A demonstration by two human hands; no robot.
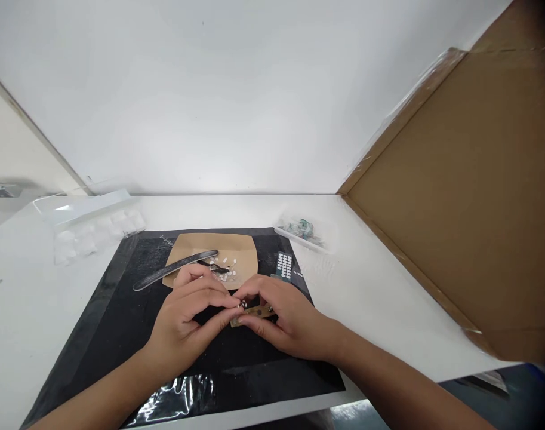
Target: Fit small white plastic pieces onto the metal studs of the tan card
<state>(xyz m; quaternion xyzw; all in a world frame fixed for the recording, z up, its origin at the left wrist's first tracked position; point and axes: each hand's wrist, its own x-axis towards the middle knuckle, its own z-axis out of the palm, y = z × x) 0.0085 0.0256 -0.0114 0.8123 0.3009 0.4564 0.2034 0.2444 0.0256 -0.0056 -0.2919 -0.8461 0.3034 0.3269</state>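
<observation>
Seemingly, the right hand pinches a yellowish strip.

A tiny silvery piece glinted like metal; matt brown cardboard stood at 3 o'clock, edged with glossy clear film, and crinkled plastic shone at 7 o'clock.

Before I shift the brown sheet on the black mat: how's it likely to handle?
Probably light and a bit bendy: the brown sheet looks thin and paperlike. Tilted, it would likely shed the small white pieces scattered over it. The dark curved strip lies across its left edge, so that may drag or slide along too.
</observation>
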